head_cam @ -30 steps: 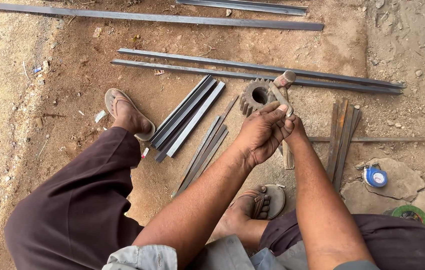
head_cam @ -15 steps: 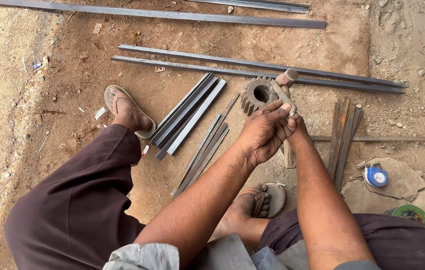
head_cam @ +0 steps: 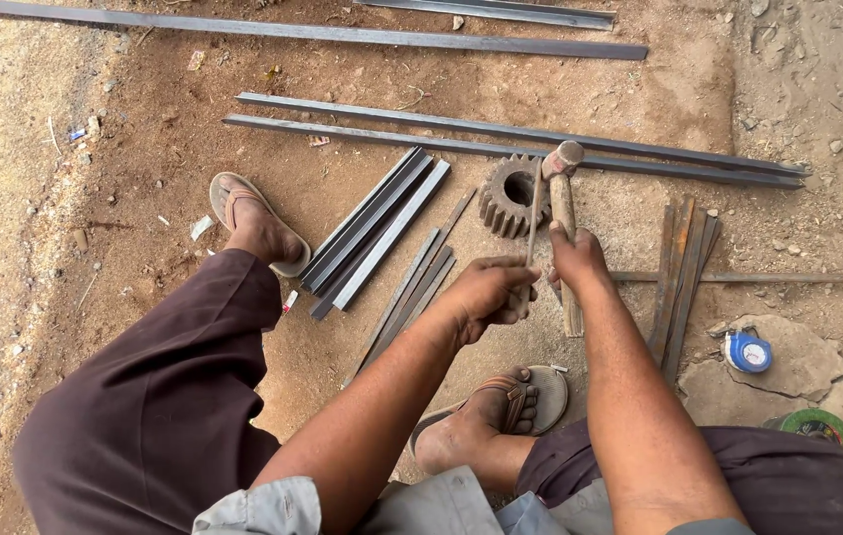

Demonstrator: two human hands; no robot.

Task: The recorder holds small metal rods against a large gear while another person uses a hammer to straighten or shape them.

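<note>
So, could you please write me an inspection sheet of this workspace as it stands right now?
Surface: bare reddish-brown dirt ground, pebbles scattered.
Job's things: thin flat metal strip held upright over the toothed grey metal gear; wooden-handled hammer, head beside the gear.
Clutter: bundle of short grey metal bars; rusty flat strips; long metal bars; blue tape measure; green disc.
Grippers: left hand closed on the strip; right hand closed on the hammer handle.
Cables: nothing seen.
Surroundings: person's sandalled feet on the ground; nobody else seen.
</note>
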